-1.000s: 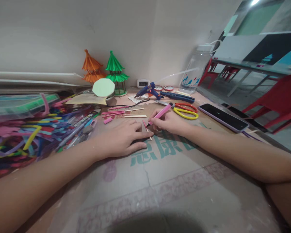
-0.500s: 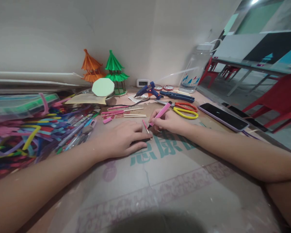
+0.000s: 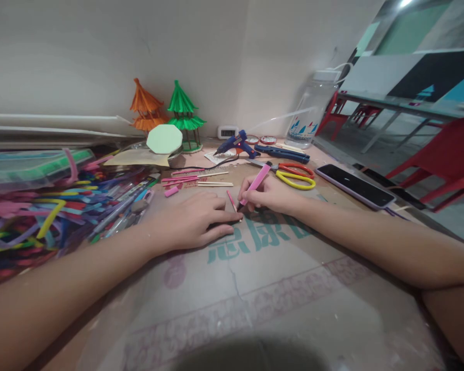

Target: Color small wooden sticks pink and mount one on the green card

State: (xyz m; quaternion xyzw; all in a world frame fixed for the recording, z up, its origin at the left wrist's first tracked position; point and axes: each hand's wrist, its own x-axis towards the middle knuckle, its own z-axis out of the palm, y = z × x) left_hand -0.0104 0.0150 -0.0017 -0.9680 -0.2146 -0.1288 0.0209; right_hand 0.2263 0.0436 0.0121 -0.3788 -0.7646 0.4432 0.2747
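Right hand (image 3: 270,195): we are clamping its fingers on the pink marker (image 3: 260,178), its tip at the stick.
Left hand (image 3: 193,219): we are keeping its fingers slightly apart, one seemingly pinning the pink-stained stick (image 3: 231,199) to the table (image 3: 185,304).
Slip risk: light pressure could be letting the narrow stick roll, smearing our fingertip.
Clear box (image 3: 7,172): it is holding something green, too blurred to name.
Bottle (image 3: 313,108): it is standing by the wall, contents unclear.
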